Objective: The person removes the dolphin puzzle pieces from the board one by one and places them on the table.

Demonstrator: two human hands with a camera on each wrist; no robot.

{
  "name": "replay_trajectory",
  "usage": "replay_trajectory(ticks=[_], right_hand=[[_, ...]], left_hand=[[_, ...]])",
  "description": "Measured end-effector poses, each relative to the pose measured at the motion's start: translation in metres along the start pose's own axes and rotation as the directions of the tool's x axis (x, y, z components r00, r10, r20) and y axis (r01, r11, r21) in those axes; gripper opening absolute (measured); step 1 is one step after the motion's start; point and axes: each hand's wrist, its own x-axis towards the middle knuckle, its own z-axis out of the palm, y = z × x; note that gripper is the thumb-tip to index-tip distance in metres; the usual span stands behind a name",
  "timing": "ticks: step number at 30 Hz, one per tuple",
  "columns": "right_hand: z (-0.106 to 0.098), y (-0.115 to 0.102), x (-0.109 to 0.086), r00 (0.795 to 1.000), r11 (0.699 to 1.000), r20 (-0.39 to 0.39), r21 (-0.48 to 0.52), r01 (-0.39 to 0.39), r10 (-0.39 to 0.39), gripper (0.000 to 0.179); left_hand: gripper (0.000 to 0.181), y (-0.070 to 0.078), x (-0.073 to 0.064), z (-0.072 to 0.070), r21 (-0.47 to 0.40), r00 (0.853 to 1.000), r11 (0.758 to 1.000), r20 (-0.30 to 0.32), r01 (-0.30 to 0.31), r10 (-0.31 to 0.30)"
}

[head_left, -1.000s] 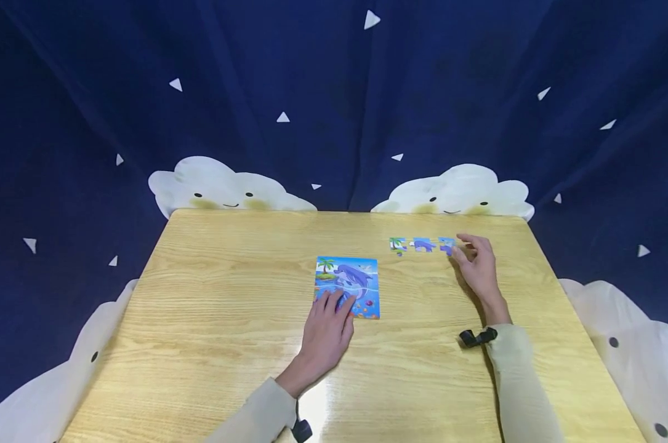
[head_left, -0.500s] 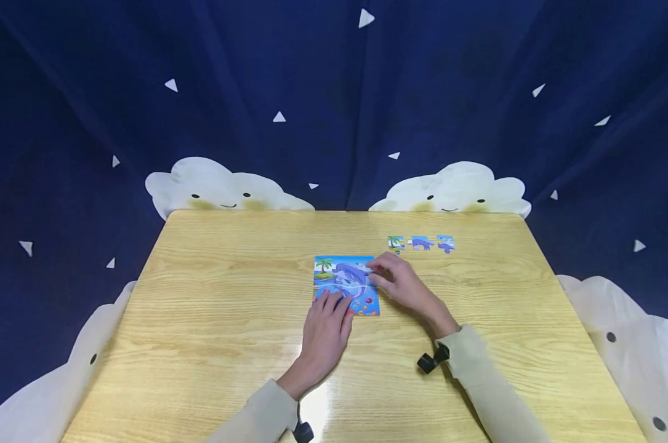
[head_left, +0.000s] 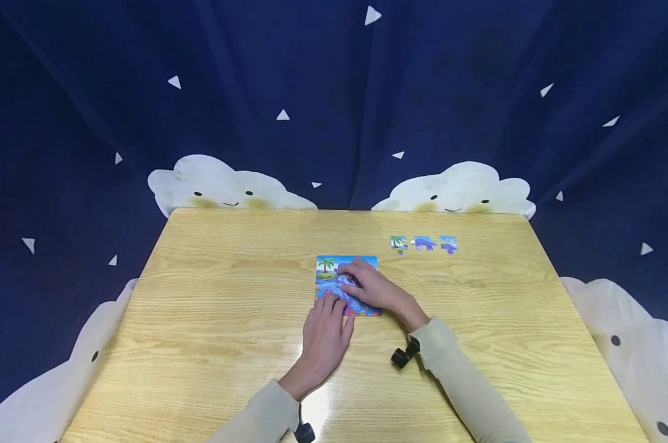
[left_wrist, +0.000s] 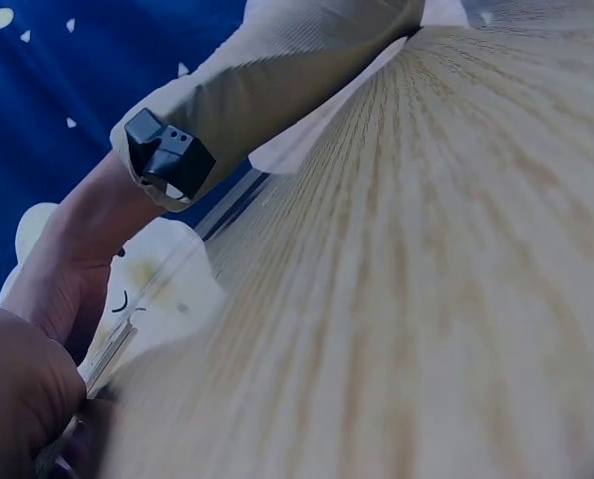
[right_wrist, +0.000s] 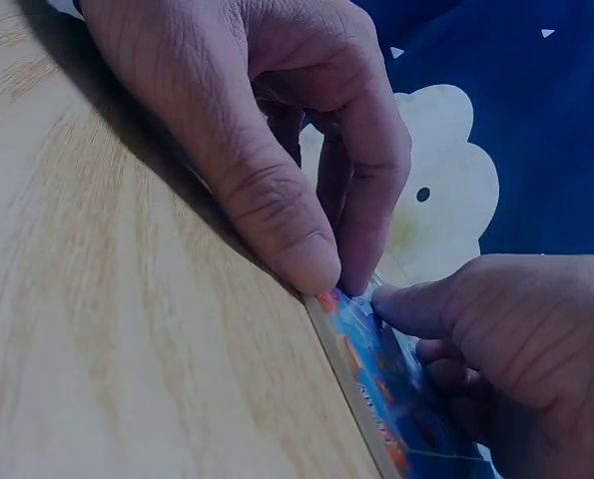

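Note:
A square dolphin picture puzzle (head_left: 326, 280) lies flat at the middle of the table, its centre and front covered by my two hands. My left hand (head_left: 324, 335) rests on its front left edge, fingers on top. In the right wrist view the left thumb (right_wrist: 306, 264) meets the puzzle's front edge. My right hand (head_left: 375, 288) reaches over the puzzle from the right. Its thumb and index finger touch the dolphin area, slightly apart, with no loose piece visible between them. Three puzzle pieces, one with a palm tree (head_left: 397, 243), one dolphin piece (head_left: 423, 243) and one blue-purple piece (head_left: 448, 242), lie in a row.
The wooden table (head_left: 212, 295) reaches back to a dark blue curtain (head_left: 334, 92) with white triangles and clouds. Black wrist cameras sit on both sleeves, the right one (head_left: 404, 355) hanging beside the right cuff.
My right hand has moved from the rightmost loose piece leftward onto the puzzle, first at its right edge, now over its centre. The left hand and the three loose pieces have stayed put.

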Motion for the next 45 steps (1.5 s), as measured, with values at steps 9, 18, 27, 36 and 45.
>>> replay_trajectory(ticks=[9,18,27,36,45], right_hand=[[0.006,-0.001,0.003,0.999,0.999,-0.035,-0.035,0.025,-0.027,0.043],[0.017,-0.009,0.012,0.998,0.998,-0.051,-0.052,-0.035,0.033,0.044],[0.022,-0.011,0.009,0.996,0.998,-0.061,0.000,-0.069,0.069,0.047],[0.017,-0.009,0.011,0.992,0.981,-0.115,0.191,-0.029,0.052,0.044],[0.016,-0.005,0.010,0.996,0.989,-0.088,0.143,0.029,-0.016,0.041]], left_hand=[[0.028,-0.003,-0.001,-0.002,-0.031,0.999,0.999,0.007,0.037,-0.037],[0.023,-0.006,-0.003,-0.005,-0.016,0.998,0.998,0.010,0.055,-0.055],[0.017,-0.005,-0.006,-0.004,-0.023,0.998,0.998,-0.014,0.053,-0.053],[0.016,-0.002,-0.001,-0.004,-0.025,0.998,0.998,0.020,0.066,-0.065],[0.016,0.001,-0.002,-0.002,-0.011,0.998,0.998,0.010,0.056,-0.056]])
